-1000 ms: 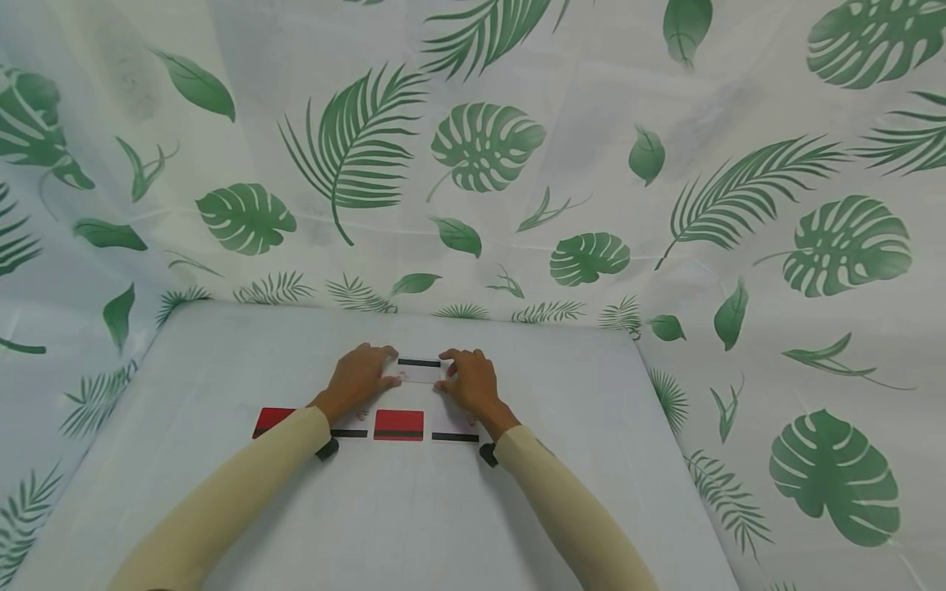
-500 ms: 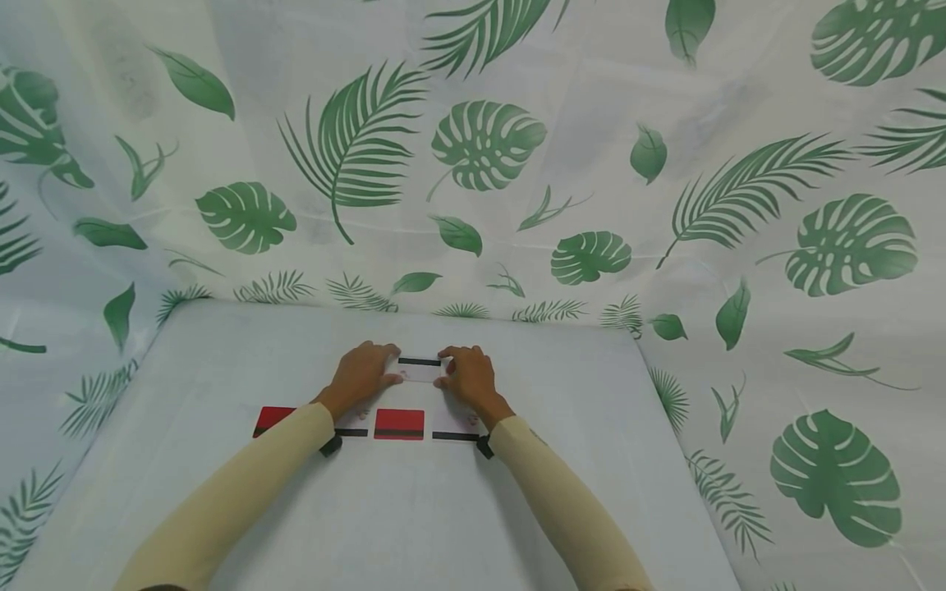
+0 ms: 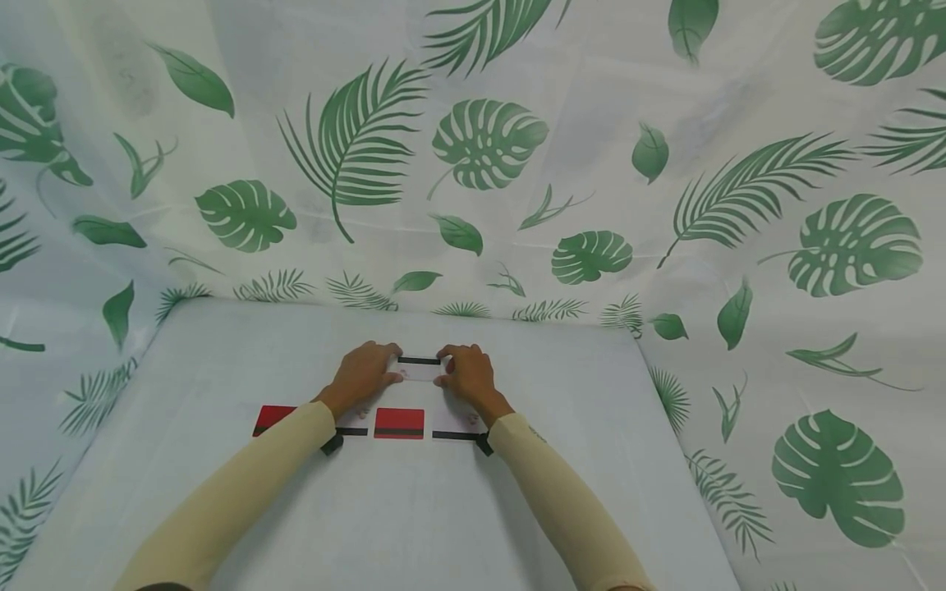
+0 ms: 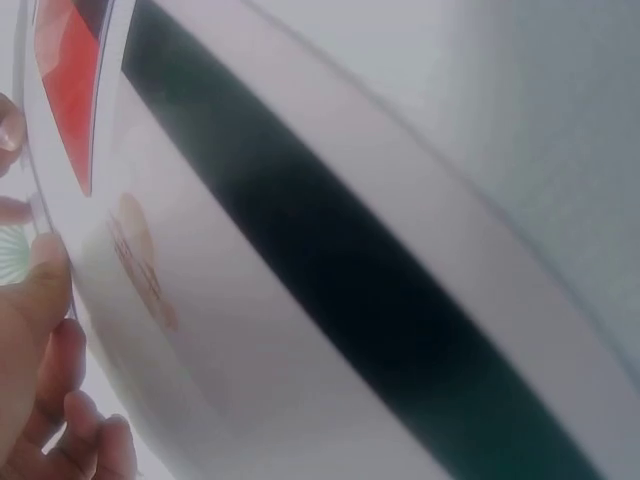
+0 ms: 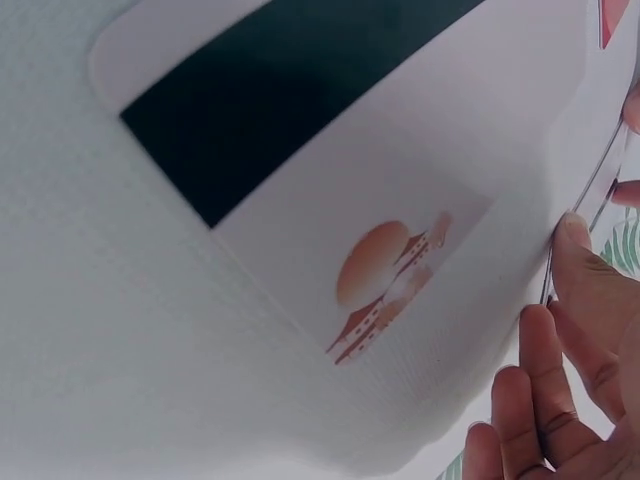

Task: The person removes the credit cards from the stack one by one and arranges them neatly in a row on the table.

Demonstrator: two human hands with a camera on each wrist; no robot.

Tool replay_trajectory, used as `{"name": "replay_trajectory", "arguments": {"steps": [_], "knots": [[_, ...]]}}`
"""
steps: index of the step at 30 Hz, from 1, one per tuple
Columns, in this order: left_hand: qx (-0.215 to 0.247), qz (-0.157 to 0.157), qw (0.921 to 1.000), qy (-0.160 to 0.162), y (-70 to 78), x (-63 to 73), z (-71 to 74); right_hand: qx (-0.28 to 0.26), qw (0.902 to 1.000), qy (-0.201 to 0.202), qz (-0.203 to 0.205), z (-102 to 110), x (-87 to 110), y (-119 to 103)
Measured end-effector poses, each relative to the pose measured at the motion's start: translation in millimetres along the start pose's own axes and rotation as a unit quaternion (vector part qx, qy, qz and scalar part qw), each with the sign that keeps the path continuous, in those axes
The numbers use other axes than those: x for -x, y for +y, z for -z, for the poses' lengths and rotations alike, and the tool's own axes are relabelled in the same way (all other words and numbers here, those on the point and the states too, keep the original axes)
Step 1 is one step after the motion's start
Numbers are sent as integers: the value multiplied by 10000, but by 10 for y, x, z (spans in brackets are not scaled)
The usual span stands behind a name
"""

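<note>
A white card (image 3: pixel 419 371) with a black stripe along its far edge is held between both hands, just beyond a row of cards. My left hand (image 3: pixel 360 373) pinches its left end with thumb and forefinger, and my right hand (image 3: pixel 472 377) pinches the right end. Nearer me lie a red card (image 3: pixel 400 422) with a dark stripe, a white striped card (image 3: pixel 455 434) to its right, and another white striped card (image 4: pixel 230 330) to its left, partly hidden by the left arm. A second red card (image 3: pixel 273 418) ends the row at the left, its right part covered by the left sleeve.
The cards lie on a white-covered table (image 3: pixel 399 517). A white curtain with green leaf prints (image 3: pixel 510 222) rises behind it and along both sides. Small black wrist devices, such as the one under the left wrist (image 3: pixel 332 445), sit close to the tabletop.
Both hands keep their grip on the white card in nearly the same place. The right forearm has shifted slightly left, and the head view has tilted a little.
</note>
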State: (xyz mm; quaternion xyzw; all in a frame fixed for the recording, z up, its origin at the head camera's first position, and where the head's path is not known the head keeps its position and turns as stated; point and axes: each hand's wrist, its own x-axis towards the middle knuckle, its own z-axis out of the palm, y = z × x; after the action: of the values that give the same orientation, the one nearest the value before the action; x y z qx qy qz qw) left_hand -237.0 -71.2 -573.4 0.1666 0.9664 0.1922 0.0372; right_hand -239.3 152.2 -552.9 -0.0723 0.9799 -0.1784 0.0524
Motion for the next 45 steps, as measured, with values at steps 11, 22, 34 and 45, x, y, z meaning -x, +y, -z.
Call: {"name": "replay_trajectory", "arguments": {"steps": [11,22,34,45], "knots": [[-42,-122,9999,85,67,8,86,-2,10000,50,64,40,15,9],[88,-44,9999,47,92,-28,84,-78,9998,87,155,83,17,69],[52,-222,9997,57,151,-20,36,-49,9997,70,207,113,99,167],[44,-366,9993,59,236,33,17,-52,9994,157,305,129,195,249]]}}
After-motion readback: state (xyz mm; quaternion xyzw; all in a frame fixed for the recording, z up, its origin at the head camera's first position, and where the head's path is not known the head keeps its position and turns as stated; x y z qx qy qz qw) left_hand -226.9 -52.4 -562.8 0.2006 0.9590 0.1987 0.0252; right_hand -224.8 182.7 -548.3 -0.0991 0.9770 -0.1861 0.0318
